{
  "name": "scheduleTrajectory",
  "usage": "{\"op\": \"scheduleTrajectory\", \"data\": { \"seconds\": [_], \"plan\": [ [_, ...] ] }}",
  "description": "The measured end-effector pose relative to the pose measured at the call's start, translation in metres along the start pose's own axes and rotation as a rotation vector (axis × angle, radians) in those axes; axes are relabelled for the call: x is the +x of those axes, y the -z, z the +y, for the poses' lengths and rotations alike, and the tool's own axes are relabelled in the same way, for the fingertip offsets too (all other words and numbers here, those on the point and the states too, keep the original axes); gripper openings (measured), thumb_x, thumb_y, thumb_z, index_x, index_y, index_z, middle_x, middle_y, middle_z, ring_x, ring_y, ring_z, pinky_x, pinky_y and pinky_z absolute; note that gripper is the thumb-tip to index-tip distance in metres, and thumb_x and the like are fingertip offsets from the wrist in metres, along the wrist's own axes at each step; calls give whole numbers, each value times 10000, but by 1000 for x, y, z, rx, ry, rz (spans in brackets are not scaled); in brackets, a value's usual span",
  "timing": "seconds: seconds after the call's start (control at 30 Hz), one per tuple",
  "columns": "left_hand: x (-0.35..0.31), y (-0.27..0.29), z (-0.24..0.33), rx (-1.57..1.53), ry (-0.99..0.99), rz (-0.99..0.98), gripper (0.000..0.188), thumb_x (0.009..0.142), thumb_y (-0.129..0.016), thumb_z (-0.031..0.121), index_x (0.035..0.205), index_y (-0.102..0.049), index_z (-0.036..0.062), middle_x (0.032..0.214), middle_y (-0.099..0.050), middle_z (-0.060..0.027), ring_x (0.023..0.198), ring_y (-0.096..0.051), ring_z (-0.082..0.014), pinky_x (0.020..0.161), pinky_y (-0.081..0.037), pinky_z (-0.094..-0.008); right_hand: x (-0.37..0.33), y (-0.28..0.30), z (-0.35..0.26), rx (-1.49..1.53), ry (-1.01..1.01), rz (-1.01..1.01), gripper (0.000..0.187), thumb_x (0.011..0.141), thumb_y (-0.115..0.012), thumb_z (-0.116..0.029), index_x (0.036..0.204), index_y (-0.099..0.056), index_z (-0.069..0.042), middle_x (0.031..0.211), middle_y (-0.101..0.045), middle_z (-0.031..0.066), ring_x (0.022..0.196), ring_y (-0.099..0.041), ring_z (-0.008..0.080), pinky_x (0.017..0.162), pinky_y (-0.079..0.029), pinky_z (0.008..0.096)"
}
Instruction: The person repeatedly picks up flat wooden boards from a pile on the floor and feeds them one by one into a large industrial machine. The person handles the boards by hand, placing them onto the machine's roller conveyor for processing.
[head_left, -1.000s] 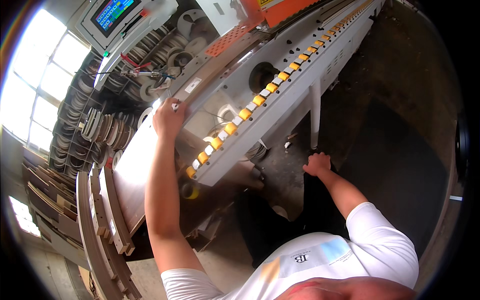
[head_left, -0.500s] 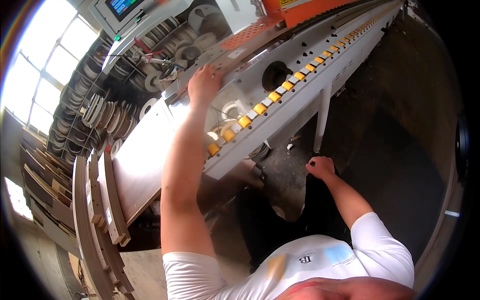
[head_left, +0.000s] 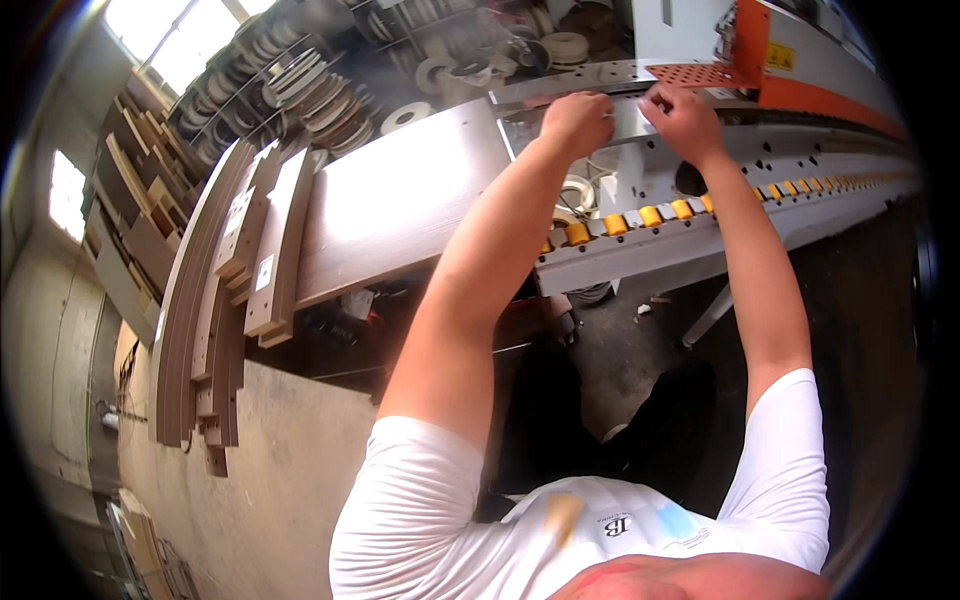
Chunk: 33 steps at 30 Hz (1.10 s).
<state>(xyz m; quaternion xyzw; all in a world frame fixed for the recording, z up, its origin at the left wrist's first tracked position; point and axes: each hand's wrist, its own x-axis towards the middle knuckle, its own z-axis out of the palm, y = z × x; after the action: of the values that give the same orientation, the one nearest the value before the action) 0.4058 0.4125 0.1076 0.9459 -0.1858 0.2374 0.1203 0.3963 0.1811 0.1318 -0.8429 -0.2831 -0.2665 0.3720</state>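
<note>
My left hand (head_left: 578, 122) rests at the near edge of the machine's bed (head_left: 530, 128), palm down with its fingers bent together. Just right of it, my right hand (head_left: 686, 122) is closed, thumb and fingers curled toward the left hand. A bright, shiny patch (head_left: 629, 118) shows on the surface between them. Whatever the fingers hold, if anything, is hidden or too small to make out. Below the hands runs a rail of yellow rollers (head_left: 650, 216).
A brown board (head_left: 400, 200) lies left of the machine, beside stacked brown strips (head_left: 275, 240). Rolls of edge banding (head_left: 320, 105) fill a rack behind. An orange guard (head_left: 752, 45) stands on the machine at the right. Boards lean at the far left (head_left: 135, 180).
My right hand has come up from beside my leg to the machine's bed, near my left hand. The view has turned left, so the machine lies more level.
</note>
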Motion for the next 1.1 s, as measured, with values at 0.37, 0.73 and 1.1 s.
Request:
{"op": "scheduleTrajectory", "data": {
  "seconds": [0.37,0.73,1.1],
  "plan": [
    [-39,51,22,7,74,6,319,937,-695,379,1140,-771,145,1114,-773,-77,1094,-722,-318,906,-574,-459,-5,-12,40,-143,10,-160,279,904,-708,-384,911,-745,-107,904,-759,84,865,-717,306,752,-554,427],
    [-346,285,-30,843,520,26,365,936,-773,375,1164,-728,95,1206,-706,-115,1168,-675,-351,986,-536,-488,-8,-18,15,-103,36,-257,370,916,-707,-410,812,-724,-56,821,-727,136,795,-689,347,713,-542,456],
    [-402,332,-68,712,1115,-158,505,913,-721,553,1082,-689,78,1228,-655,-157,1099,-703,-372,954,-545,-490,-10,-15,20,-44,4,-270,390,913,-709,-432,805,-728,-58,790,-714,131,759,-675,328,705,-532,449]
  ]
}}
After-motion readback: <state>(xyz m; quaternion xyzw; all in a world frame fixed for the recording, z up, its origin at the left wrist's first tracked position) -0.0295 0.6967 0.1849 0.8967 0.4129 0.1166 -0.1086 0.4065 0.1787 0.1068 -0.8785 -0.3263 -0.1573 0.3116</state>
